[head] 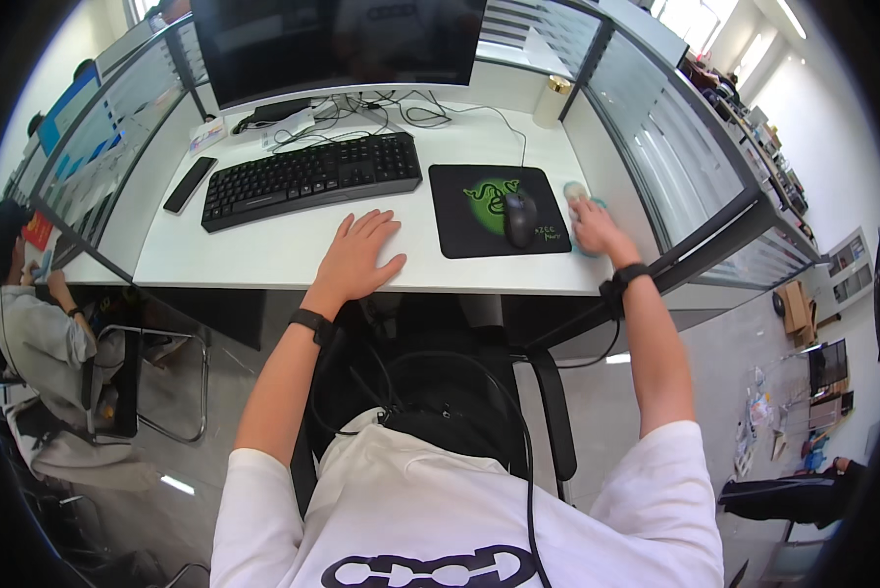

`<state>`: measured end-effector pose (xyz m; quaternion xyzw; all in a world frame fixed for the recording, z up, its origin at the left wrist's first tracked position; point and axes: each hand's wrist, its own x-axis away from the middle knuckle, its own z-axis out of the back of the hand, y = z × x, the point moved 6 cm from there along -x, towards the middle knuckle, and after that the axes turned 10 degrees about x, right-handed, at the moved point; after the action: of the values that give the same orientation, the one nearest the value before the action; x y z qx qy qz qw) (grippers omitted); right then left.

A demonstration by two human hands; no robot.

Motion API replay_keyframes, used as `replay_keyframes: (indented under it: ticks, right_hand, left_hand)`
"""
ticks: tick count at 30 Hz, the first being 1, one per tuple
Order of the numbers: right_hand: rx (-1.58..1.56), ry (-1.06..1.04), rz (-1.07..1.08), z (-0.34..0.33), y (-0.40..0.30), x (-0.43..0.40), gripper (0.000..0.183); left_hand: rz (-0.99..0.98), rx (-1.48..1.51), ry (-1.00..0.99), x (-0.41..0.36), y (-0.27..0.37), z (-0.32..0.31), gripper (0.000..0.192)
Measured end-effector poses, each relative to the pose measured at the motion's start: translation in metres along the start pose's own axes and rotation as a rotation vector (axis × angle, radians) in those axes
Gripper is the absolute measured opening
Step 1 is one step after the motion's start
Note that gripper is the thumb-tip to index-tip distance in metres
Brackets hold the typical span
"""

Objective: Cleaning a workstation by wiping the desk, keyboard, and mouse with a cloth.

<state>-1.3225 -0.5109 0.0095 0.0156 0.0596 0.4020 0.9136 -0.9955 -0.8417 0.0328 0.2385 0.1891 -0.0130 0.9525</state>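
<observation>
My left hand rests palm down on the white desk, fingers spread, just below the black keyboard. At the desk's right side my right hand presses on a crumpled pale teal cloth, which shows around its fingers. Between the hands lies a black mouse pad with a green print, and a black computer mouse sits on it. The right fingers are close to the pad's right edge. Left of the keyboard is a long dark bar-shaped object.
A monitor stands at the back, tangled cables beneath it. A gold-lidded jar is in the back right corner. Glass-topped partitions border the desk. Another person sits at the left.
</observation>
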Motion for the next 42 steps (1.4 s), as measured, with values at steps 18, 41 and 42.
replay_keyframes:
  ticks: [18,41,42]
  right_hand:
    - [-0.093,0.561,-0.19,0.038,-0.043,0.06,0.029]
    - [-0.514,1.261,-0.165,0.301,-0.048,0.174,0.029]
    - [-0.48,1.348,-0.157,0.326,-0.036,0.181,0.028]
  left_hand:
    - [-0.025,0.002,0.002,-0.005,0.002,-0.001,0.048]
    - [-0.027,0.002,0.002,-0.003,0.004,-0.005,0.048]
    - [-0.028,0.006,-0.001,-0.004,0.005,-0.007,0.048]
